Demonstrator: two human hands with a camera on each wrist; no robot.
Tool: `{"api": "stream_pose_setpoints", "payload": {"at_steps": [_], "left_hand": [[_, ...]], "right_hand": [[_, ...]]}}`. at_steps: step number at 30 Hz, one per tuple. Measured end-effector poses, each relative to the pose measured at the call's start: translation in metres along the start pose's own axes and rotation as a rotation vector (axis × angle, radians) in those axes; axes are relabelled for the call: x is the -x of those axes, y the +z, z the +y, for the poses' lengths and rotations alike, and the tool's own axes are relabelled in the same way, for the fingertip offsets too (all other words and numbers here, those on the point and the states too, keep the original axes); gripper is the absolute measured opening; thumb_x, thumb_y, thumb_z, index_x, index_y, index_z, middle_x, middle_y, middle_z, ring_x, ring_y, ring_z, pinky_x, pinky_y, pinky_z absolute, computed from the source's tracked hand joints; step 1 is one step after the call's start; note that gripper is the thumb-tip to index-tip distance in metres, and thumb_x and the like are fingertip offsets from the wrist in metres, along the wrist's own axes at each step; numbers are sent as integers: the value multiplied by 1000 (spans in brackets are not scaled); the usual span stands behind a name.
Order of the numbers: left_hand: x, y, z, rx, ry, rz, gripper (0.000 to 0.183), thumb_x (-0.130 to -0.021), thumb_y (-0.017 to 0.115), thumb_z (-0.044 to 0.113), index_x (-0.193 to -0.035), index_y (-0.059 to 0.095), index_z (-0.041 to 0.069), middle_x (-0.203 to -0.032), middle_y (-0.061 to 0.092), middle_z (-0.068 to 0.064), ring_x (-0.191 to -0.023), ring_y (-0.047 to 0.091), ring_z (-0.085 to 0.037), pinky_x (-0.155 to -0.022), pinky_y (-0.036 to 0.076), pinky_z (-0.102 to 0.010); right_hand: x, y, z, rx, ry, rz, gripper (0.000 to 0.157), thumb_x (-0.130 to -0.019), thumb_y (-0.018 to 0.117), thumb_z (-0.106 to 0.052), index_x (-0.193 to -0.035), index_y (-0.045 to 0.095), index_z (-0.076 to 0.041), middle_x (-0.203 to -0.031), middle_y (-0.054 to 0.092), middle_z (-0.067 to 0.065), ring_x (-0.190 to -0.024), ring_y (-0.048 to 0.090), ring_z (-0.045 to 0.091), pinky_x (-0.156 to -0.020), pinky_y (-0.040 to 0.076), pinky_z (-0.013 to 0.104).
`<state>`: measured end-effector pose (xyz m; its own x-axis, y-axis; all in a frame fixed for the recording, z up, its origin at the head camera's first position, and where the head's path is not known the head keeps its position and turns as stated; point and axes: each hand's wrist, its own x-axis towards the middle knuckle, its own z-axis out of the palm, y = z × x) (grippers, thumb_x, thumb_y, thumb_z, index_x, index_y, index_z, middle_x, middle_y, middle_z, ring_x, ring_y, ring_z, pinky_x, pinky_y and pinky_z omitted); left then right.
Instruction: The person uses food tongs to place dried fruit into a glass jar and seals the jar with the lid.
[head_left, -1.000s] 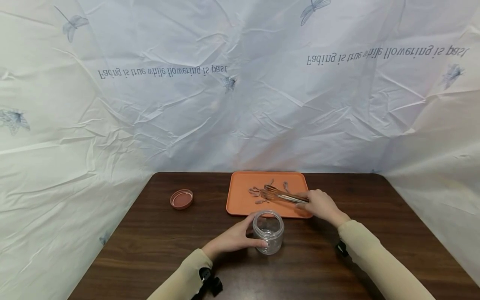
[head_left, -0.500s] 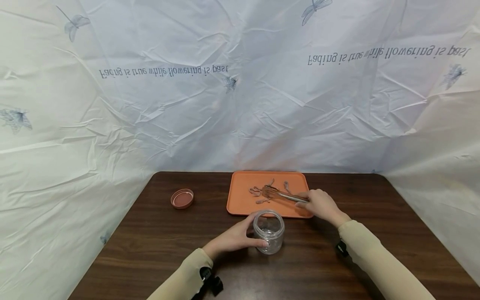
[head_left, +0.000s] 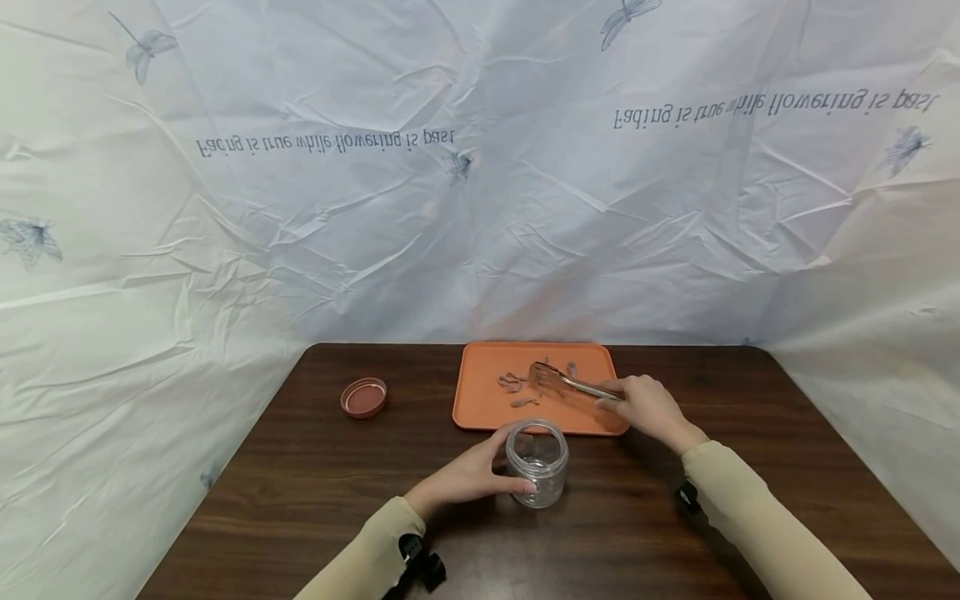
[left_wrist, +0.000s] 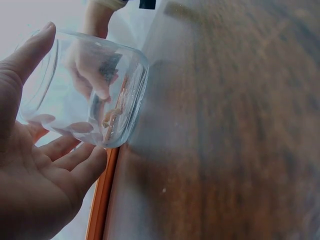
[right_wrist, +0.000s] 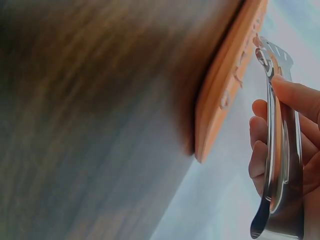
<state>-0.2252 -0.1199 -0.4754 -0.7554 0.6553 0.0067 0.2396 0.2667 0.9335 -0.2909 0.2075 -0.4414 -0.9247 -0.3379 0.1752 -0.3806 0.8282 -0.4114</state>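
Note:
My left hand (head_left: 472, 475) grips the side of a clear, lidless jar (head_left: 542, 482) standing on the table, thumb on the near side. In the left wrist view the fingers curve around the jar (left_wrist: 132, 95). My right hand (head_left: 651, 408) holds metal tongs (head_left: 581, 386), reaching over the orange tray (head_left: 472, 412). Several small greyish-brown pieces (head_left: 510, 383), like tiny squid, lie on the tray. In the right wrist view the tongs (right_wrist: 287, 175) are squeezed between thumb and fingers. A piece (right_wrist: 257, 41) shows at their tips; I cannot tell whether they pinch it.
A round reddish-brown lid (head_left: 364, 398) lies on the dark wooden table (head_left: 315, 467), left of the tray. A white printed sheet (head_left: 375, 233) hangs behind the table and along both sides.
The tongs have come closer together over the tray, and the right hand has drawn slightly to the right. The left hand and the jar have stayed in place.

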Motion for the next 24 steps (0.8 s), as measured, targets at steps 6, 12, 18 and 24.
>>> {"api": "stream_pose_setpoints", "payload": {"at_steps": [6,12,18,24], "left_hand": [[0,-1,0,-13,7,-2,85,-90,79,37,-156,26,38,-149,45,0,-134,49,-16,-106,45,-27],[0,0,2,-24,-8,9,85,-89,79,38,-156,27,37,-150,43,3,-136,47,-14,-107,45,-28],[0,0,2,-31,-17,15,86,-89,79,39,-156,27,37,-149,44,4,-135,47,-13,-107,45,-28],[1,0,1,-28,-7,13,84,-89,79,38,-156,28,36,-150,43,4,-135,47,-13,-107,45,-29]], "right_hand": [[3,-17,2,-36,4,41,43,-93,75,-28,-131,69,-9,-47,40,-4,-42,22,8,-42,24,23],[5,-43,-2,-39,0,105,48,-95,71,-37,-136,66,-13,-46,37,-5,-41,24,9,-40,26,24],[8,-69,-8,-25,-30,198,46,-97,69,-39,-137,66,-16,-46,33,-5,-40,22,10,-39,26,26],[14,-79,-13,-18,-90,290,43,-96,70,-38,-135,68,-18,-46,29,-10,-40,21,8,-39,25,25]]}}
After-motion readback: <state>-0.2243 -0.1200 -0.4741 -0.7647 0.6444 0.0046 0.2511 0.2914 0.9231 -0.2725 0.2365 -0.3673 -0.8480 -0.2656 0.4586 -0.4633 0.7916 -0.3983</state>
